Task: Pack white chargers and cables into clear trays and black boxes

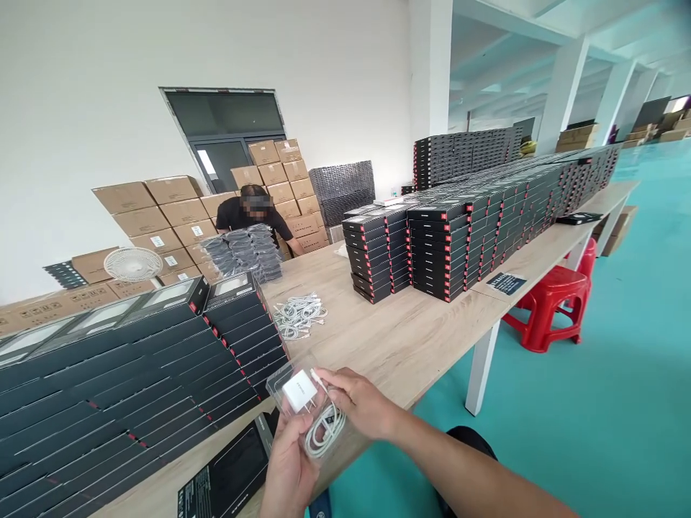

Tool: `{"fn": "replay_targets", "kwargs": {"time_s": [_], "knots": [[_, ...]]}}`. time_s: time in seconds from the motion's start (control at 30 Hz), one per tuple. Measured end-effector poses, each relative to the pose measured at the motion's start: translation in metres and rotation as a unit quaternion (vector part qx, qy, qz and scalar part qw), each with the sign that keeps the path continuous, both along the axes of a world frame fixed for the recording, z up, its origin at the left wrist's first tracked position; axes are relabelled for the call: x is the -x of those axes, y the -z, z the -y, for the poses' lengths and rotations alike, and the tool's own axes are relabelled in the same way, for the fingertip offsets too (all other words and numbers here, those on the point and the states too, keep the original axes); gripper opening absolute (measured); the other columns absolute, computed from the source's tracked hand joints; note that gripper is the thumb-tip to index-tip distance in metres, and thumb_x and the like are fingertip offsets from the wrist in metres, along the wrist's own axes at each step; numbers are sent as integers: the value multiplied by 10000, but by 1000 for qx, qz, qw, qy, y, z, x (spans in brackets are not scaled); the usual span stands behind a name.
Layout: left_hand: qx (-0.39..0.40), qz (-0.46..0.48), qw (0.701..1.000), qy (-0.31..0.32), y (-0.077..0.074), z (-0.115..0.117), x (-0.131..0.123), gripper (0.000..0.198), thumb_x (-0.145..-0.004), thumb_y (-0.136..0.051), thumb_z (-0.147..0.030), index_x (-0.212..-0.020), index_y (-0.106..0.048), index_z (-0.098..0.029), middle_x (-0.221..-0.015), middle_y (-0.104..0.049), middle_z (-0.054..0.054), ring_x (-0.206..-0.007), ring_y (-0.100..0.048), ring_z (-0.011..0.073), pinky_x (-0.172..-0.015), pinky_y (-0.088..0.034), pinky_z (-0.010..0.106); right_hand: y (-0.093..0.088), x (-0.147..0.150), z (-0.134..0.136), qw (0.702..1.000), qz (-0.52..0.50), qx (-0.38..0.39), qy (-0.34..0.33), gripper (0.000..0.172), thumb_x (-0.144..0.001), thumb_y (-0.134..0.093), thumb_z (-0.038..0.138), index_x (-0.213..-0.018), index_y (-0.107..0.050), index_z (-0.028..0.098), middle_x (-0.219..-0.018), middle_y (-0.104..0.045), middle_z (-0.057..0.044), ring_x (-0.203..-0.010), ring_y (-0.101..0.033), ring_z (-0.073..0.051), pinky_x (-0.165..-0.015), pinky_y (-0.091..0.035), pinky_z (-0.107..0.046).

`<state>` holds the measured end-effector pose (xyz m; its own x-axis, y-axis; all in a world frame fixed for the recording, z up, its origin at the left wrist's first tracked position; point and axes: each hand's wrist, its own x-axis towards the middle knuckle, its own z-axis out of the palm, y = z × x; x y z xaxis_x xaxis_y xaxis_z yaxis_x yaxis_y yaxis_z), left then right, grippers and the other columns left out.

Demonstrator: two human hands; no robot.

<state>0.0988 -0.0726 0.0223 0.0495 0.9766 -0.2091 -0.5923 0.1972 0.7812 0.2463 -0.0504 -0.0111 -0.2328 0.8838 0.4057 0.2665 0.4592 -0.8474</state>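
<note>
My left hand (291,457) is closed on a clear plastic tray (276,379), held tilted above the near edge of the table. In the tray sit a white charger plug (300,391), its metal prongs showing, and a coiled white charging cable (324,437) with a dark tie around it. From the right, my right hand (364,403) pinches one end of that cable beside the charger. A black box (229,471) with printed sides lies under my left hand. Farther up the table is a heap of similar white cables (299,315).
Stacks of black boxes stand at left (134,360) and right (432,252) on the wooden table (372,331). Across it, a person (256,208) bends beside bagged dark items (245,252). Cardboard cartons (173,212), a white fan (132,264) and a red stool (556,298) stand around.
</note>
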Motion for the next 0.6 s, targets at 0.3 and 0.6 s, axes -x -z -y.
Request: {"fn": "replay_targets", "kwargs": {"time_s": [0.3, 0.6], "knots": [[-44, -6, 998, 38, -8, 27, 1, 911, -659, -726, -109, -1481, -404, -335, -1139, -760, 70, -1058, -711, 302, -819, -592, 372, -13, -3, 31, 998, -53, -41, 6, 459, -960, -468, 181, -1398, -566, 278, -1265, -657, -65, -1158, -619, -204, -1019, -490, -373], [-57, -13, 998, 2, -14, 50, 4, 886, -640, -740, -116, -1451, -452, -323, -1149, -756, 87, -1046, -720, 307, -831, -588, 374, -15, 21, 54, 994, -54, 6, 94, 446, -931, -488, 197, -1369, -575, 197, -1177, -698, -109, -1046, -663, -242, -946, -533, -404]]}}
